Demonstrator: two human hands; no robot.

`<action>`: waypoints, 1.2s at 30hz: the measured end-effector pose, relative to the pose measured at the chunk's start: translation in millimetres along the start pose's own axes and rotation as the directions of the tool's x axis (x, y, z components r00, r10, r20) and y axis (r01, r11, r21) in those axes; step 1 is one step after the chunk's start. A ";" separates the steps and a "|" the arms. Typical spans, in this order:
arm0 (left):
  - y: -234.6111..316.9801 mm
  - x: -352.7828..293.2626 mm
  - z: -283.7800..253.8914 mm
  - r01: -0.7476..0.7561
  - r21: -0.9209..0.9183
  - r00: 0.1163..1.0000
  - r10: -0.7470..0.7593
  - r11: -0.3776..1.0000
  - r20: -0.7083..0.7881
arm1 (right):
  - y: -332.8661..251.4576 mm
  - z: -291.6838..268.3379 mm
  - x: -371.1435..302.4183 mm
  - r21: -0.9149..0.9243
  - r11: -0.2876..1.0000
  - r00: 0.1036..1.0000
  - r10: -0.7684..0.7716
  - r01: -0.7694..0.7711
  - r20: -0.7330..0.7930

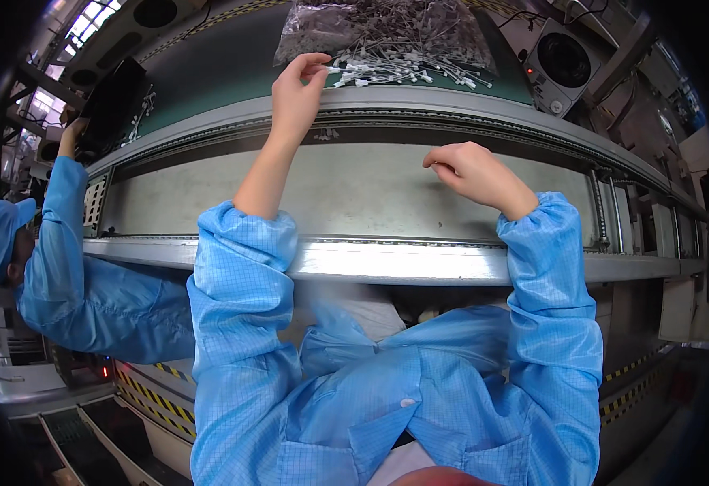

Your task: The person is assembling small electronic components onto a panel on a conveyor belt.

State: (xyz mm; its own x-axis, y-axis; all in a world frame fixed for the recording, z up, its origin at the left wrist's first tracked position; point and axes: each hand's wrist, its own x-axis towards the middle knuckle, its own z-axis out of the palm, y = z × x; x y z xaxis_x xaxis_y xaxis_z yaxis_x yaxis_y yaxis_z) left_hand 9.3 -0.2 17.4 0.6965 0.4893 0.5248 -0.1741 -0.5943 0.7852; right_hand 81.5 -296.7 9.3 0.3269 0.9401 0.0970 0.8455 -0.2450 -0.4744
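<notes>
My left hand point(296, 91) is stretched out over the far rail, at the left edge of a pile of thin cable pieces with white plastic ends point(387, 71). Its thumb and fingers are curved with a small gap between them, the tips right beside the nearest white ends. My right hand point(478, 173) hovers above the pale metal channel point(354, 190), its fingers bent inward and the thumb near them. Whatever lies between those fingers, if anything, is too small or hidden to make out.
A clear plastic bag point(322, 32) of similar pieces lies on the green belt point(217, 81). Metal rails point(403, 261) border the channel. A co-worker in blue point(55, 243) reaches toward the belt at left, near more loose pieces point(142, 113). A fan unit point(563, 61) stands back right.
</notes>
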 end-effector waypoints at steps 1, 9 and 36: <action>-1.5 0.8 -1.2 0.004 0.005 1.000 -0.004 1.000 -0.002 | 0.0 -0.8 0.2 -0.002 1.000 1.000 -0.003 0.003 -0.004; -6.5 2.2 -8.9 -0.145 0.263 0.989 0.140 0.954 0.037 | 17.7 -9.4 11.5 -0.050 0.999 0.975 -0.015 0.004 -0.221; -6.8 1.7 -7.0 -0.380 0.436 0.922 0.297 0.816 0.248 | 41.9 28.6 116.9 -0.244 0.943 0.707 -0.014 -0.226 -0.707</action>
State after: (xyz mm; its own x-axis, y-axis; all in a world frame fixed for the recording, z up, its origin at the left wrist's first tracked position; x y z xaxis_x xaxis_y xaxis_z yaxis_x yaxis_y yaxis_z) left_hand 6.9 9.1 15.3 0.7633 0.1162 0.6355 -0.1032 -0.9491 0.2976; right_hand 143.0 -190.2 -24.3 0.5182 0.5000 0.6939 0.8264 -0.5016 -0.2557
